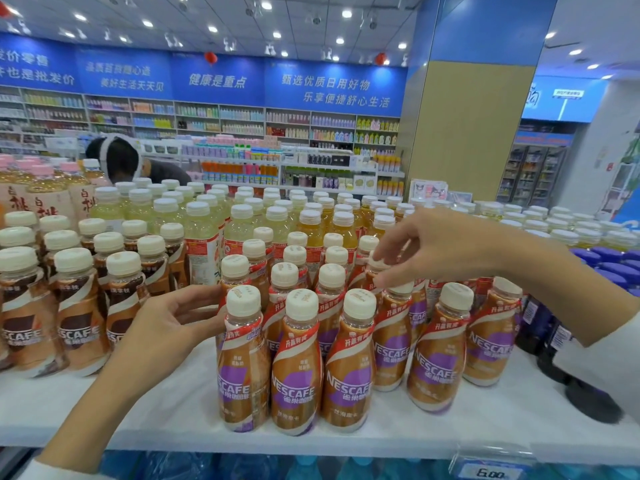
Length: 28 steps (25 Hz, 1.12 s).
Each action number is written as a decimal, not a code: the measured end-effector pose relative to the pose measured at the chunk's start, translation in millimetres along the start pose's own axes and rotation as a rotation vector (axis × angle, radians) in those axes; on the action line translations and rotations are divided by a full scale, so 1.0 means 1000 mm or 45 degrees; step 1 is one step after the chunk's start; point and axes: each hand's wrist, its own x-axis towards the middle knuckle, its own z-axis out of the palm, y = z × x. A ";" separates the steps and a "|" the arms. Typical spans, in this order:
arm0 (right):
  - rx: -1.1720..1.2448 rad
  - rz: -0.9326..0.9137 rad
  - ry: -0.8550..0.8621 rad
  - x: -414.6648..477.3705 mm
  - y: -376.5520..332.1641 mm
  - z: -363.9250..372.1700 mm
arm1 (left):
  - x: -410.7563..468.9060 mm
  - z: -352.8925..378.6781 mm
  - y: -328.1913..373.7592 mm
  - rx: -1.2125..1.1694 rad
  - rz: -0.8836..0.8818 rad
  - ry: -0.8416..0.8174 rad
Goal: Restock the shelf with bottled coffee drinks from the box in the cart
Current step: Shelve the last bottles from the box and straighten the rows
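Left hand (173, 323), fingers (211, 296) loose, steadies the near-left bottle (242, 368) while right hand (426, 251) pinches a farther cap (378, 265), likely squaring the rows.

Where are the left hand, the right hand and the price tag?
left hand (166, 325), head view, middle of the hand.
right hand (434, 247), head view, back of the hand.
price tag (490, 473), head view, on the printed number.

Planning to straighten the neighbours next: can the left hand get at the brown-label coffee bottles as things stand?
Probably yes: the left hand touches a purple-label bottle, and the brown-label coffee bottles stand just beside it at the shelf front, bare shelf between.
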 end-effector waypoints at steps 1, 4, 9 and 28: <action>-0.078 0.067 -0.068 -0.003 0.004 0.000 | -0.002 0.001 -0.001 -0.001 -0.004 0.008; -0.081 0.145 -0.120 -0.005 0.013 0.006 | -0.007 0.006 0.001 -0.014 -0.008 0.039; 0.099 0.109 -0.011 0.001 0.019 0.013 | -0.011 0.010 0.005 -0.058 -0.010 0.053; 0.160 0.004 0.062 0.005 0.021 0.025 | -0.013 0.017 0.010 -0.057 0.016 0.020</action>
